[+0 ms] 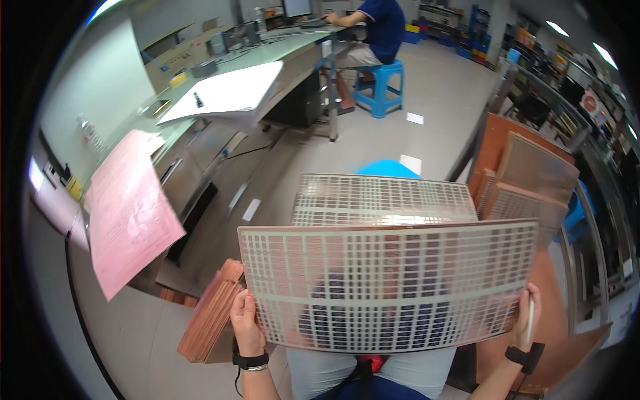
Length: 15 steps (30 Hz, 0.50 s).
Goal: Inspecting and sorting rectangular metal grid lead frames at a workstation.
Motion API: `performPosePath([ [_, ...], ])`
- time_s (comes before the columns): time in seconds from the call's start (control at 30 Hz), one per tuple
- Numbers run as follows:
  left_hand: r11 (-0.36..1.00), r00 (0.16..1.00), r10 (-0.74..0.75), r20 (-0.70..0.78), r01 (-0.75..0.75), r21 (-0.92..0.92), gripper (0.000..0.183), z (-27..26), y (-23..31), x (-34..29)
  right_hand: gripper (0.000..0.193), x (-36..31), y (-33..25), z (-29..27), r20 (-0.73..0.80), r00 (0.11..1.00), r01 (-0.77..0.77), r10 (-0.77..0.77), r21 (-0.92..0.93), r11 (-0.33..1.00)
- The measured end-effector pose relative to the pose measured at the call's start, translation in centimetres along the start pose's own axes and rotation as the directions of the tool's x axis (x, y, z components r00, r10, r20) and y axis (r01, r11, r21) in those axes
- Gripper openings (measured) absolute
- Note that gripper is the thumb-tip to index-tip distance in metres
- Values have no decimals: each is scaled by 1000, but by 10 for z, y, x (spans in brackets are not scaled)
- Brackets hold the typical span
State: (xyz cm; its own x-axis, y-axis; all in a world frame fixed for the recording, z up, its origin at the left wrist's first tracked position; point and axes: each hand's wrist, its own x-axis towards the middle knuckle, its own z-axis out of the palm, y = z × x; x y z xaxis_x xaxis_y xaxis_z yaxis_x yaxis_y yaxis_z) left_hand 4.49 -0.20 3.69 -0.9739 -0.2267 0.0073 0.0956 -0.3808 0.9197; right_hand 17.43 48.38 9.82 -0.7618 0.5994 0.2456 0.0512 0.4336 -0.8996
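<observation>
A large rectangular circuit board panel (387, 293), shiny copper with a pale grid pattern, is held up tilted in front of my lap. My left hand (247, 325) grips its left edge near the lower corner, with the fingers partly behind it. On the opposite edge my right hand (525, 319) is closed, and a thin white pen-like stick (531, 320) also shows in it. Just beyond stands another similar panel (387, 197), its lower part hidden by the held one. Part of a blue stool (389, 169) shows behind that.
To the left stands a stack of copper boards (212, 313), below pink sheets (133, 207) overhanging a workbench (267, 50). White papers (227, 90) lie on it. More boards (527, 173) lean against a metal rack at right. A person (383, 30) sits on a blue stool (380, 87) at the far bench.
</observation>
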Motion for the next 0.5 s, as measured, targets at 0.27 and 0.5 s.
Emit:
performPosePath([
  [0.27,905,856,424,295,-412,-103,20,27,0,0,38,62,125,-42,12,1000,-11,3,747,665],
  [0.5,943,939,-115,323,205,-263,53,47,8,-27,40,45,120,-20,11,951,-143,310,903,405],
])
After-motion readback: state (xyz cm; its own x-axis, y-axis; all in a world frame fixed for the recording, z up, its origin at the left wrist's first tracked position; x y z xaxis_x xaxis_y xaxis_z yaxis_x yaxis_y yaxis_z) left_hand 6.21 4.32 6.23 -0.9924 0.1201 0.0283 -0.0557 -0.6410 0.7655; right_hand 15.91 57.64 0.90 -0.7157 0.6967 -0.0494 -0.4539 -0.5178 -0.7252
